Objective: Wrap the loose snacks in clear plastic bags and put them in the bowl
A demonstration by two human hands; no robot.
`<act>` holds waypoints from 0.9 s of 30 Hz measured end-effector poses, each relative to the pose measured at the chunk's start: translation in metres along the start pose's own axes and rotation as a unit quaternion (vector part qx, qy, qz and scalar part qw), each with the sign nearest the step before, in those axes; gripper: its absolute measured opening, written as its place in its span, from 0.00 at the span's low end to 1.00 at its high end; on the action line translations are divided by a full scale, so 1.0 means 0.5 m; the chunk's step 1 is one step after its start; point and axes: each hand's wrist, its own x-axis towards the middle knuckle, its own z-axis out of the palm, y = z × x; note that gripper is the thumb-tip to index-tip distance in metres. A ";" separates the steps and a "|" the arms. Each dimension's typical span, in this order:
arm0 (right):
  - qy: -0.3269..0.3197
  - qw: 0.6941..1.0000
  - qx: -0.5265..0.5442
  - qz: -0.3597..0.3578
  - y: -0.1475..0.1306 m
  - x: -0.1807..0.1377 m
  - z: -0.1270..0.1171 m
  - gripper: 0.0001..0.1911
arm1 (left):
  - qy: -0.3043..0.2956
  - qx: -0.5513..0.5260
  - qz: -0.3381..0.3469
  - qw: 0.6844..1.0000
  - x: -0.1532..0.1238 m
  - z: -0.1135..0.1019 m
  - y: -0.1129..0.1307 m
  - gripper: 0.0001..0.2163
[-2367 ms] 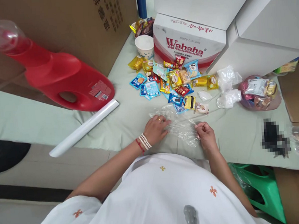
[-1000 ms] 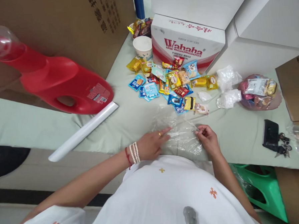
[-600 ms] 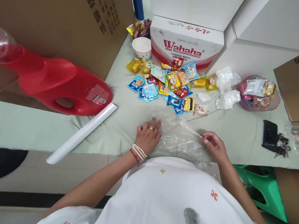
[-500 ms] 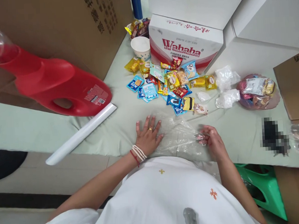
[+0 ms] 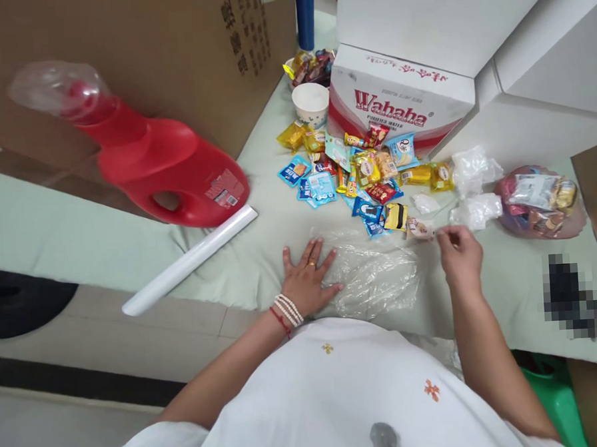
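Observation:
My left hand [image 5: 305,276] lies palm down with fingers spread, pressing on the left edge of a clear plastic bag [image 5: 381,279] laid out flat on the green cloth. To the right, my right hand [image 5: 461,258] is closed, thumb and fingers curled together. Its fingertips are at the right end of a small pale snack packet [image 5: 419,229]; whether they grip it I cannot make out. Beyond the bag is a loose heap of wrapped snacks, among them a yellow packet with a black band [image 5: 395,216], blue sachets [image 5: 321,187] and a light-blue packet [image 5: 402,151].
A red detergent bottle [image 5: 175,163] and a white tube [image 5: 190,261] lie to the left. Behind the snacks stand a paper cup [image 5: 311,104] and a Wahaha box [image 5: 397,101]. Crumpled clear plastic [image 5: 476,211] and a filled pinkish bag [image 5: 540,204] are on the right.
My right hand has let go of the clear bag's right side and moved up and right to the pale packet. The bag now lies flatter. My left hand stays on it; the view has shifted.

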 end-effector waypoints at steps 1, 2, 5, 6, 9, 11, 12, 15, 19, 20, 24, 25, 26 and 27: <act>-0.045 0.998 -0.010 -0.049 -0.038 0.010 0.032 0.10 | 0.001 -0.001 0.002 1.000 0.000 0.000 0.000 0.37; -0.114 0.989 -0.016 -0.095 -0.083 0.017 0.076 0.11 | 0.001 -0.002 0.004 1.000 0.000 -0.001 -0.001 0.37; -0.266 0.934 -0.142 -0.193 -0.224 0.027 0.244 0.14 | 0.003 -0.001 0.010 1.000 0.001 -0.002 -0.002 0.36; -0.266 0.925 -0.188 -0.195 -0.263 0.028 0.300 0.16 | 0.004 0.001 0.010 1.000 0.000 -0.002 -0.002 0.36; -0.255 0.918 -0.264 -0.150 -0.337 0.021 0.427 0.25 | 0.005 0.009 0.003 1.000 0.000 -0.001 -0.002 0.34; -0.246 0.923 -0.270 -0.117 -0.346 0.012 0.462 0.30 | 0.008 0.014 -0.004 1.000 -0.002 0.000 -0.002 0.33; -0.243 0.926 -0.268 -0.110 -0.342 0.007 0.465 0.31 | 0.011 0.015 -0.006 1.000 -0.002 0.001 -0.003 0.33; -0.242 0.925 -0.261 -0.136 -0.312 0.003 0.433 0.30 | 0.019 0.014 -0.001 1.000 -0.004 0.001 -0.004 0.33; -0.233 0.919 -0.268 -0.173 -0.289 0.040 0.374 0.24 | 0.027 0.008 0.003 1.000 -0.005 -0.002 -0.005 0.33; -0.242 0.915 -0.266 -0.184 -0.292 0.054 0.369 0.22 | 0.027 0.006 0.004 1.000 -0.004 -0.002 -0.005 0.33; -0.323 0.880 -0.226 -0.265 -0.331 0.095 0.405 0.15 | 0.031 0.000 0.003 1.000 -0.004 -0.001 -0.006 0.33; -0.339 0.867 -0.233 -0.282 -0.343 0.097 0.423 0.16 | 0.032 -0.001 0.003 0.999 -0.004 -0.001 -0.006 0.33; -0.351 0.854 -0.249 -0.291 -0.353 0.096 0.440 0.17 | 0.033 -0.002 0.002 0.999 -0.004 -0.001 -0.006 0.32; -0.359 0.844 -0.268 -0.295 -0.361 0.090 0.455 0.18 | 0.034 -0.004 0.002 0.999 -0.005 -0.001 -0.006 0.32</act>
